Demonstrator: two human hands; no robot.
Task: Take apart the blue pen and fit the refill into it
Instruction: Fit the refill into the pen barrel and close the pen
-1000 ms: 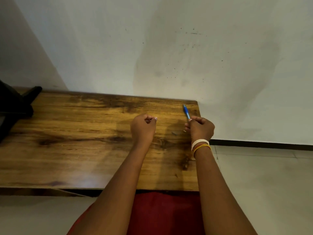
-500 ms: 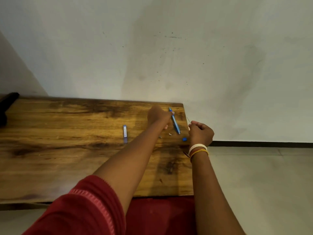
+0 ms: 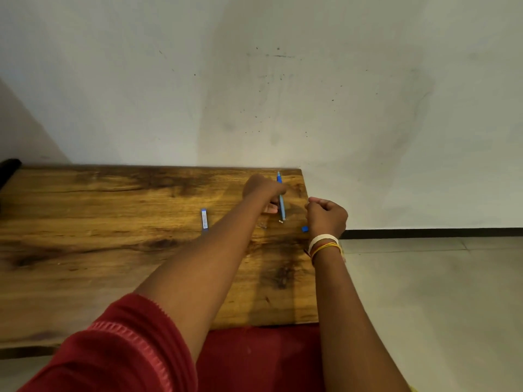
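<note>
Left hand [image 3: 264,190] is now reaching across, gripping the pen barrel [image 3: 282,206] near the table's [image 3: 85,250] far right corner. A second ago the right hand [image 3: 327,217] held it; it is staying fisted, contents unclear. Cap [image 3: 204,219] and small parts are lying loose, so disassembly looks done.

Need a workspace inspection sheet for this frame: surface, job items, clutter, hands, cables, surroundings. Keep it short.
Surface: wooden table, dark grain patches, set against the wall.
Job's things: blue pen barrel near the far right corner, at the left hand's fingers; blue and white pen part lying alone mid-table; small blue cap piece by the right wrist; tiny metal piece at the barrel's near end.
Clutter: nothing seen.
Hands: left hand reaches across to the barrel, grip unclear; right hand curled, pinching something too thin to identify.
Cables: nothing seen.
Surroundings: scuffed white wall, tiled floor, dark object at the table's far left.
</note>
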